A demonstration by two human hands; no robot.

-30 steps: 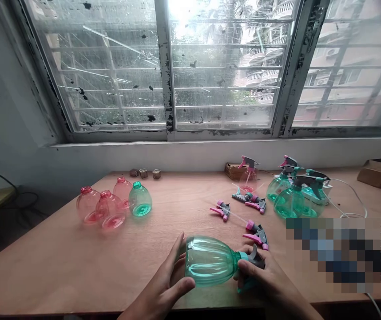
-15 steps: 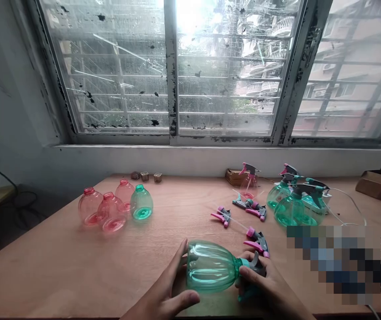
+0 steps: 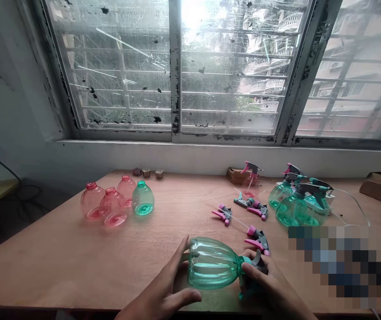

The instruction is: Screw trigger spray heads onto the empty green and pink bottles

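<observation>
Head view: I steady the teal bottle [image 3: 212,262] with my left fingers [image 3: 180,253] spread wide on its body, my right fingers [image 3: 255,278] closed firmly around its sprayer [image 3: 259,263] at the neck.

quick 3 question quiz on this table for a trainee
1. Which is at the spray head end of the green bottle, the left hand or the right hand?
2. True or false: the upright green bottle beside the pink bottles has a spray head fitted.
3. How many pink bottles without spray heads stand together on the left of the table?

Key: 1 right hand; 2 false; 3 three.
</observation>
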